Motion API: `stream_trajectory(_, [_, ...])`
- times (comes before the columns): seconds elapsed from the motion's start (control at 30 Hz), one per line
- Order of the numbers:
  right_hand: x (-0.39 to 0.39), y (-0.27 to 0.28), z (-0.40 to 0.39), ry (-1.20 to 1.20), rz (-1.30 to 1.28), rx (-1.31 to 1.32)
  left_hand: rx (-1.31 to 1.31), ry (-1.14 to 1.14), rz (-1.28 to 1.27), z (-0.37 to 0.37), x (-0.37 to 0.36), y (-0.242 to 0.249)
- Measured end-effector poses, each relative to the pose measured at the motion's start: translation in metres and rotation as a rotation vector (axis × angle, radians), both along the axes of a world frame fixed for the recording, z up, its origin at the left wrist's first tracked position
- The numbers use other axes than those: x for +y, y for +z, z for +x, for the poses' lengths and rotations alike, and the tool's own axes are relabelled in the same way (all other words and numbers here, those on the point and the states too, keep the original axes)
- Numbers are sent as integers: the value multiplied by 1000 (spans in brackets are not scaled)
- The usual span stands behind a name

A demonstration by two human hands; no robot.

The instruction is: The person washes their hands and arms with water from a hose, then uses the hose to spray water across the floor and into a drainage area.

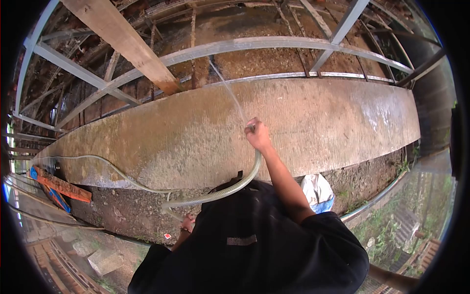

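Note:
My right hand (257, 134) is closed round the end of a pale, clear hose (230, 191), above the concrete slab (313, 122). A thin jet of water (227, 87) runs from the hose end toward the metal frame at the far edge. The hose curves back across my front to the left. Low at my left side, my left hand (187, 223) is beside the looped hose; its fingers are small and partly hidden, so its grip is unclear. More hose (110, 164) lies along the slab's left part.
Metal bars (235, 46) and a wooden beam (129, 41) stand beyond the slab. An orange-brown plank (63, 186) lies at the left. A white and blue sack (317, 193) is on the ground right of me. Gravelly soil (127, 213) borders the near edge.

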State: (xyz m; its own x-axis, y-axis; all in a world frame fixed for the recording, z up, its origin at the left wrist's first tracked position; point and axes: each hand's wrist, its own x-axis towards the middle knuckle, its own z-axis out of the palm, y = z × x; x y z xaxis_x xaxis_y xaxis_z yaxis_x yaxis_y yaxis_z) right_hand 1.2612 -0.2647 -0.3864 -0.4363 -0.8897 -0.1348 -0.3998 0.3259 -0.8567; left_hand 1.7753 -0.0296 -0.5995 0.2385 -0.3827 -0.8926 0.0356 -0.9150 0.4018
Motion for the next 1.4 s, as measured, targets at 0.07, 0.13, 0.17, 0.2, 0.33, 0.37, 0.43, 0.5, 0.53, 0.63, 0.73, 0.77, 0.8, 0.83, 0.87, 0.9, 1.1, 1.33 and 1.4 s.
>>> stream_trajectory(0.07, [3, -2, 0, -4, -9, 2, -24, 11, 32, 8, 5, -11])
stream_trajectory(0.13, [6, -1, 1, -9, 1, -9, -9, -22, -13, 10, 3, -9])
stream_trajectory(0.17, [7, -2, 0, -14, 0, -12, -19, -18, -2, 9, 2, -10])
stream_trajectory(0.2, [7, -5, 1, -18, -2, -15, -30, -12, 11, 9, 1, -10])
stream_trajectory(0.33, [11, -7, 3, -36, -39, -21, -86, 12, 35, 10, 4, -18])
stream_trajectory(0.37, [12, -8, 3, -37, -37, -31, -57, 66, -14, 9, 5, -19])
stream_trajectory(0.43, [11, -7, 3, -38, -33, -52, -76, 112, -10, 10, 5, -21])
stream_trajectory(0.5, [10, -7, 4, -41, -37, -49, -16, 147, 37, 11, 3, -19])
stream_trajectory(0.53, [11, -7, 5, -42, -38, -48, 28, 175, 71, 11, -2, -13])
stream_trajectory(0.63, [9, -9, 6, -50, -82, -51, 190, 353, 177, 9, -16, 2])
stream_trajectory(0.73, [9, -14, 6, -57, -55, -99, 240, 355, 180, 13, -16, 2])
stream_trajectory(0.77, [8, -16, 6, -56, -55, -99, 249, 308, 190, 15, -15, -1])
stream_trajectory(0.8, [7, -17, 5, -53, -56, -98, 259, 260, 200, 13, -16, 2])
stream_trajectory(0.83, [6, -19, 5, -51, -57, -97, 247, 184, 191, 14, -14, 2])
stream_trajectory(0.87, [4, -21, 5, -48, -61, -96, 240, 142, 194, 14, -13, 2])
stream_trajectory(0.9, [3, -24, 5, -45, -66, -95, 232, 100, 197, 14, -12, 0])
stream_trajectory(1.1, [-10, -27, 3, -106, -59, -317, 123, 104, 177, 5, -13, -8])
stream_trajectory(1.33, [-37, -39, -10, -141, -43, -398, -112, 169, -59, -9, 7, -32])
stream_trajectory(1.4, [-44, -20, -11, -153, -30, -473, -86, 190, -69, -13, -3, -27])
